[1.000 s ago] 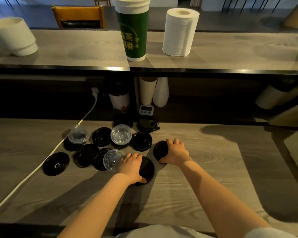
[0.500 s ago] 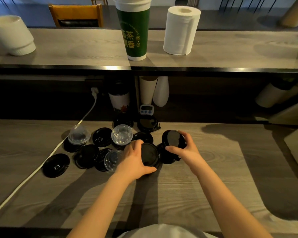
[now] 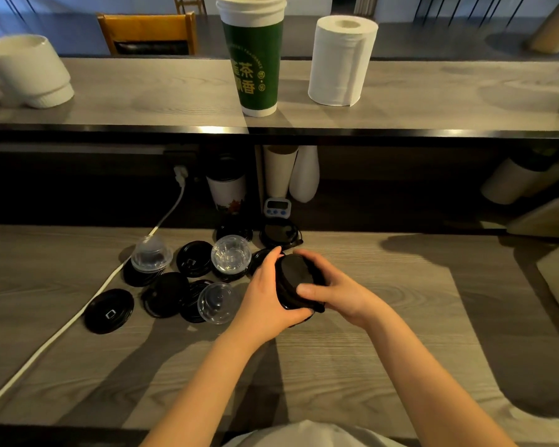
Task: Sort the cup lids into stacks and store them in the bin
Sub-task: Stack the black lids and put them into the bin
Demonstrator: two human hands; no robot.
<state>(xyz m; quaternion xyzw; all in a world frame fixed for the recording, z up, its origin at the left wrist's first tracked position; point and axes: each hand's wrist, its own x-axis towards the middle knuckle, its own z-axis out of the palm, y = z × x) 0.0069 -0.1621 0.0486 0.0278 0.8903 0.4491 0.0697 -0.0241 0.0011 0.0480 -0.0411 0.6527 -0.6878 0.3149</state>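
Observation:
Above the wooden counter (image 3: 368,350), both my hands hold a small stack of black lids (image 3: 296,279). My left hand (image 3: 265,295) cups it from the left, and my right hand (image 3: 333,290) grips it from the right with the thumb across its front. Several black lids lie loose to the left, one flat lid (image 3: 108,311) farthest out. Three clear dome lids sit among them: one at the back left (image 3: 150,254), one in the middle (image 3: 231,254) and one nearest me (image 3: 217,303). No bin shows in this view.
A white power cable (image 3: 88,301) runs diagonally across the counter's left side. A small timer (image 3: 277,207), paper cups and another black lid (image 3: 278,233) sit under the raised shelf. On the shelf stand a tall green cup (image 3: 255,69), a paper towel roll (image 3: 341,59) and a white pot (image 3: 26,71).
Each hand picked a black lid up from the counter, then they came together. The lids now sit joined between both hands, raised above the counter.

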